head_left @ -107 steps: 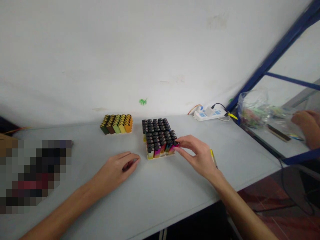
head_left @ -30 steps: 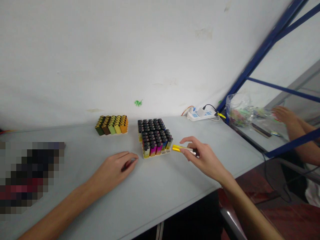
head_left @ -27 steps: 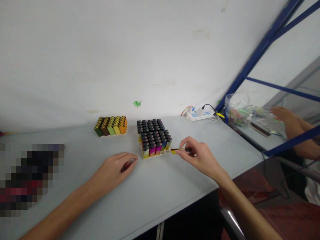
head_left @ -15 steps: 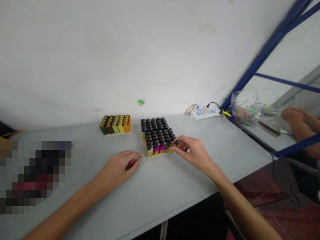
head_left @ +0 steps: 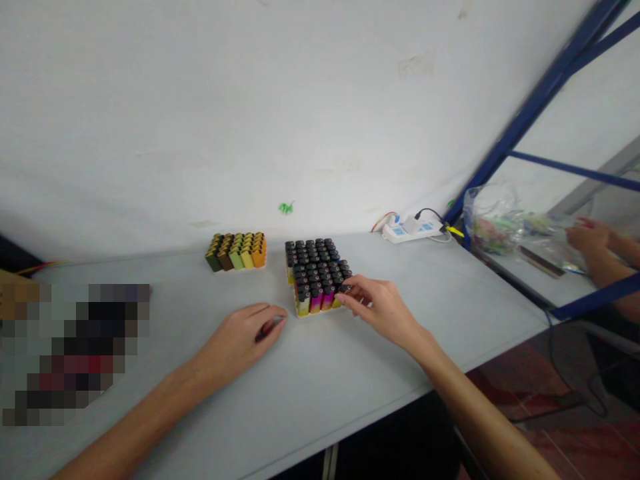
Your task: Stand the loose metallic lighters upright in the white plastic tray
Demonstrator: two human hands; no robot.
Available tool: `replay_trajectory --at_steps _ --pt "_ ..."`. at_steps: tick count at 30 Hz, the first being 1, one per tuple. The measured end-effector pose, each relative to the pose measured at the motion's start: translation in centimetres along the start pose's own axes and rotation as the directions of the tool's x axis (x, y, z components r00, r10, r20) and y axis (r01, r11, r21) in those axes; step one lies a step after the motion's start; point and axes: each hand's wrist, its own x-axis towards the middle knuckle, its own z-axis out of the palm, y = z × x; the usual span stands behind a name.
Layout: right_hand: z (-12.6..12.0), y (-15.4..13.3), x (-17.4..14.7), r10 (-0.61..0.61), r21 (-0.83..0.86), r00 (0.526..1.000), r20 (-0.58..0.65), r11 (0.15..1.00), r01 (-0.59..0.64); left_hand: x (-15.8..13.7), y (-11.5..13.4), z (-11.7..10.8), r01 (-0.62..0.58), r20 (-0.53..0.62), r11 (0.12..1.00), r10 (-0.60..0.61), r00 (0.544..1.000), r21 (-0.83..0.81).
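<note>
Right hand (head_left: 383,303) pinching corner lighter (head_left: 345,289), left hand (head_left: 253,333) near tray (head_left: 320,312) (narrow gap)

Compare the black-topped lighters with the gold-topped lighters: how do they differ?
The black-topped lighters form a bigger cluster than the gold-topped lighters. The black-topped front row shows yellow and magenta; the gold-topped front row runs from dark green to orange. The right hand touches one of the black-topped lighters, while no hand touches the gold-topped ones. Both groups stand in tight rows on the grey table.
</note>
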Motion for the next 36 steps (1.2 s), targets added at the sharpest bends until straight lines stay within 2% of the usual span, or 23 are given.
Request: replay_trajectory --at_steps 7,13,21,24,26,28,30,32,34,36 --pt "-0.9 -0.2 -0.1 0.018 -0.011 1.0 -0.016 1.0 -0.019 0.0 0.5 -0.3 0.02 -0.013 0.999 -0.021 1.0 -0.028" --pt "-1.0 0.4 0.1 -0.023 0.004 1.0 -0.021 1.0 0.023 0.4 0.3 -0.5 0.038 -0.054 0.999 -0.04 0.998 -0.026" --pt "-2.0 -0.2 0.5 -0.039 -0.045 0.994 0.099 0.998 0.044 0.3 -0.1 -0.3 0.022 -0.063 0.999 -0.024 0.998 -0.025" --pt "-1.3 -0.1 0.0 -0.057 0.017 0.996 0.067 0.998 0.056 0.3 -0.1 -0.6 0.03 -0.09 0.999 -0.033 0.995 -0.037" --pt "-0.7 0.3 -0.4 -0.049 0.061 0.999 -0.003 0.997 0.049 0.3 0.1 -0.8 0.049 -0.153 0.997 -0.057 0.987 -0.055" --pt "-0.2 1.0 -0.6 -0.01 0.109 0.992 -0.124 0.994 0.023 0.4 0.5 -1.0 0.089 -0.247 0.992 -0.108 0.963 -0.088" --pt "0.2 1.9 -0.3 0.058 0.194 0.965 -0.257 0.981 -0.007 0.7 0.9 -0.9 0.133 -0.329 0.979 -0.178 0.927 -0.155" --pt "0.6 3.0 0.8 0.136 0.316 0.935 -0.327 0.948 -0.028 1.4 1.3 -0.4 0.167 -0.369 0.949 -0.261 0.892 -0.268" --pt "1.2 3.9 2.5 0.212 0.467 0.931 -0.297 0.883 -0.052 2.7 1.5 0.4 0.192 -0.383 0.888 -0.364 0.849 -0.417" --pt "2.2 4.4 4.6 0.297 0.647 0.935 -0.197 0.756 -0.104 4.5 1.6 1.5 0.193 -0.395 0.805 -0.465 0.792 -0.561"
